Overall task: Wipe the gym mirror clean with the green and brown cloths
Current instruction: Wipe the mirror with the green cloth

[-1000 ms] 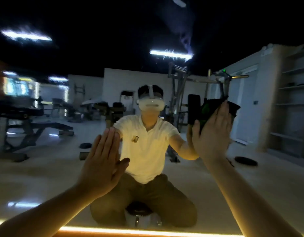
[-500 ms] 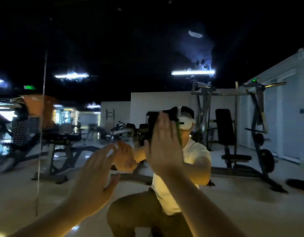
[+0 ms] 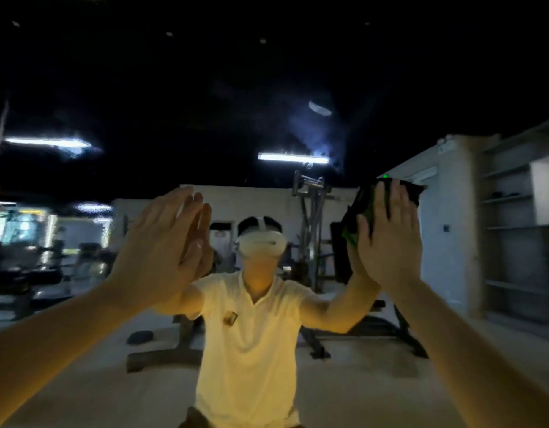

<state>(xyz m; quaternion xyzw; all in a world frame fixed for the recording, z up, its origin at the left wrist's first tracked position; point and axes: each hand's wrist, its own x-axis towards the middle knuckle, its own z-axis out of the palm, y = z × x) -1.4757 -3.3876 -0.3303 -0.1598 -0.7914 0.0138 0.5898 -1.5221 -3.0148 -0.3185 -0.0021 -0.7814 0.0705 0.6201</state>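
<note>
Mirror [image 3: 267, 72] glass fills the whole view straight ahead of me, and both my arms reach up to it. My right hand [image 3: 387, 239] is flat, fingers straight and together, pressing the green cloth [image 3: 355, 220] against the glass at upper right. The cloth pokes out past my fingertips and past the thumb side, its long edge running upward along my hand. My left hand [image 3: 162, 245] is flat too, fingers straight, raised at about the same height on the left. I see no brown cloth under it, so I cannot tell whether one is there. A pale hazy smear [image 3: 316, 137] sits on the glass above both hands, up and to the left of the right one, and nearer to it than to the left. I judge the right hand with its cloth is the one to take it, sliding up and inward.
</note>
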